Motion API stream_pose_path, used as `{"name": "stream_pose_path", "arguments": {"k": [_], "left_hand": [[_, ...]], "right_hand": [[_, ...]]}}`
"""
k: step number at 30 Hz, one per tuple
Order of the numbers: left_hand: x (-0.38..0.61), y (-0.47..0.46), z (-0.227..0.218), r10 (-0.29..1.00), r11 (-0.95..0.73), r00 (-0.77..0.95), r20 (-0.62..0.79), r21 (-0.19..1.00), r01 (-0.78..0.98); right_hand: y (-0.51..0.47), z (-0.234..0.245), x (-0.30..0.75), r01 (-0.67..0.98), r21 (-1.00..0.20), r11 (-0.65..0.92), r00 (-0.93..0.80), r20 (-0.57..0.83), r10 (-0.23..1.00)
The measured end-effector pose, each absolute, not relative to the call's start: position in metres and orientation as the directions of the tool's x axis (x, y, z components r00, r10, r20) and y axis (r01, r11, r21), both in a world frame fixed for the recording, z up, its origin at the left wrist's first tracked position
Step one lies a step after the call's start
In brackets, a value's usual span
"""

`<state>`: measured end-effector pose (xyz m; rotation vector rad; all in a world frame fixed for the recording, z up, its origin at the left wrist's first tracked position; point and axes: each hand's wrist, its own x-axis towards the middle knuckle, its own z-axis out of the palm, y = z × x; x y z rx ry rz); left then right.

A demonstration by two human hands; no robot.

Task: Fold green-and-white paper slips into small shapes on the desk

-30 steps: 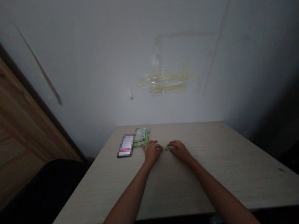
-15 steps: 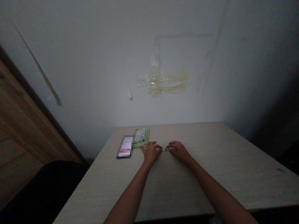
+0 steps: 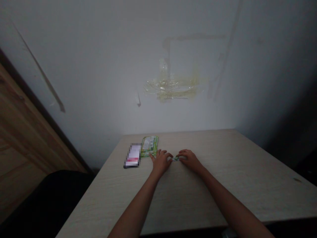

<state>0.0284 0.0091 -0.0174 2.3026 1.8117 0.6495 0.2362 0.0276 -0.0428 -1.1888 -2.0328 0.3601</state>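
Note:
Both of my hands rest far out on a pale wooden table (image 3: 223,185). Between them lies a small green folded piece (image 3: 176,158). My right hand (image 3: 189,160) has its fingertips pinched on that piece's right end. My left hand (image 3: 160,161) lies with curled fingers just left of the piece, its fingertips touching or almost touching it. A green and white packet (image 3: 150,145) lies flat behind my left hand. A phone (image 3: 133,155) with a lit screen lies left of the packet.
The table stands against a white wall with old tape residue (image 3: 170,88). A wooden panel (image 3: 22,132) runs along the left, and a dark chair back (image 3: 49,201) sits below it. The room is dim.
Nothing has clearly changed; both hands stay at the small green piece, with only slight camera drift.

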Motion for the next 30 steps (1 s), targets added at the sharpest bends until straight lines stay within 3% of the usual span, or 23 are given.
{"name": "stream_pose_path", "arguments": {"k": [21,30], "left_hand": [[0.0273,0.0080,-0.0184,0.912,-0.381,0.271,0.308,0.396,0.835],[0.0314,0.0109,-0.0225,0.898,-0.404,0.276,0.344,0.392,0.827]], "right_hand": [[0.0223,-0.0378,0.2352,0.687,-0.491,0.536,-0.318,0.460,0.829],[0.0215,-0.0342,0.2317,0.642,-0.520,0.563,-0.335,0.471,0.816]]}}
